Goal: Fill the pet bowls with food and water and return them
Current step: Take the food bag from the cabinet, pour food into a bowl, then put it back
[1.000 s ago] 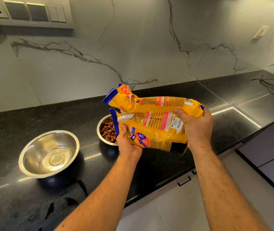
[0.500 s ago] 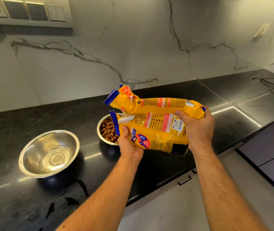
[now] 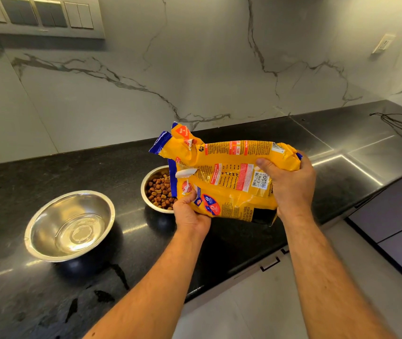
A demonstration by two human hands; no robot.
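bowls: 2 steel, both on the black surface (image 3: 48, 172)
food bowl (image 3: 147, 192): kibble inside, partly behind the bag
water bowl (image 3: 69, 225): left of it, apart, clear water at bottom
food bag (image 3: 229, 177): 1, yellow, held tilted above the food bowl, torn top to the left
left hand (image 3: 190, 215): fingers pinch bag's lower edge
right hand (image 3: 290, 184): fingers curled round bag's bottom end
cord (image 3: 395, 123): 1, far right
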